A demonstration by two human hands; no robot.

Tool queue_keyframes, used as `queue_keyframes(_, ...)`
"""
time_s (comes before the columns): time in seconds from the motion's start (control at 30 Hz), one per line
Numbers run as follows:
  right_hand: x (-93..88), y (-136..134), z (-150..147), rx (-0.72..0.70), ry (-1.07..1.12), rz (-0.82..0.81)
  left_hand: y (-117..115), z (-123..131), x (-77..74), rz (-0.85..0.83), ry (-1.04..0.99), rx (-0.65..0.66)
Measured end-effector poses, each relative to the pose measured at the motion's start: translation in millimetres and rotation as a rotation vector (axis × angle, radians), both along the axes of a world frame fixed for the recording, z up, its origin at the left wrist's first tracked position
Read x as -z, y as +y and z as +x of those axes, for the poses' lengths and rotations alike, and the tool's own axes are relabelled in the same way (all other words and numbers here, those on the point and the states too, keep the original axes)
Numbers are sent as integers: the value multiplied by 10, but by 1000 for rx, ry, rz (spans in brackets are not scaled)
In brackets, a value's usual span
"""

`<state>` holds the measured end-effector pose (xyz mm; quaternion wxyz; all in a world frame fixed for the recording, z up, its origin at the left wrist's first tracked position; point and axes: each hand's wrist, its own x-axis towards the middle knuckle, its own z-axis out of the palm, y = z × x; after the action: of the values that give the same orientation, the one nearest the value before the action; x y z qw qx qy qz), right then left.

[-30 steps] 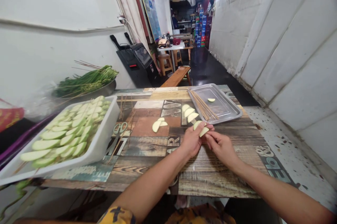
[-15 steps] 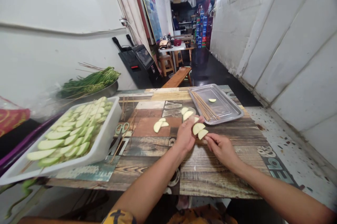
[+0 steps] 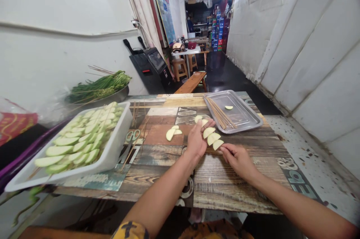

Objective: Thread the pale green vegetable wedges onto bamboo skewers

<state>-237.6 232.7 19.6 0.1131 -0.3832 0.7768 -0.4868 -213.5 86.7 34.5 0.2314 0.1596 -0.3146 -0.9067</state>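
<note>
Several pale green-skinned vegetable slices, half-moon shaped, form an overlapping row point(image 3: 213, 139) between my hands; they look like eggplant. My right hand point(image 3: 235, 159) pinches at the row's near end, with thumb and index finger together on what seems a thin skewer, mostly hidden. At the far end, my left hand point(image 3: 197, 141) has its thumb raised and its fingers stretched out beside the top slice, partly behind it. Loose slices point(image 3: 170, 134) lie on the table left of my left hand, and another slice point(image 3: 198, 118) lies just beyond it.
A metal tray point(image 3: 250, 121) holds a bundle of wooden skewers point(image 3: 221, 113) and one small slice point(image 3: 228, 108). At left, a white tub point(image 3: 112, 149) is piled with slices, beside a bowl of greens point(image 3: 101, 87). Loose skewers point(image 3: 135, 143) lie near the tub.
My left fingers have drawn away from the top slice, so three slices now show in the row. My right hand keeps its pinch. The view has shifted slightly.
</note>
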Motion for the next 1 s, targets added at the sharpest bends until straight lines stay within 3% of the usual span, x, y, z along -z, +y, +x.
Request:
queue_keyframes(0.13,-11,-10,-19,18,-15,-15,44,-7,-18,-22,-1,-1)
queue_keyframes(0.27,-34,-4,-23,20,-39,-12,-80,-12,-48,42,-21,10)
queue_keyframes(0.47,-48,3,7,-36,-52,3,-204,-11,-87,-29,15,-169)
queue_keyframes(0.9,-31,-17,9,-15,-109,-7,-117,-28,-98,-27,14,-162)
queue_keyframes(1.0,-43,-15,-9,-5,-95,-7,-152,-16,-98,49,38,-75)
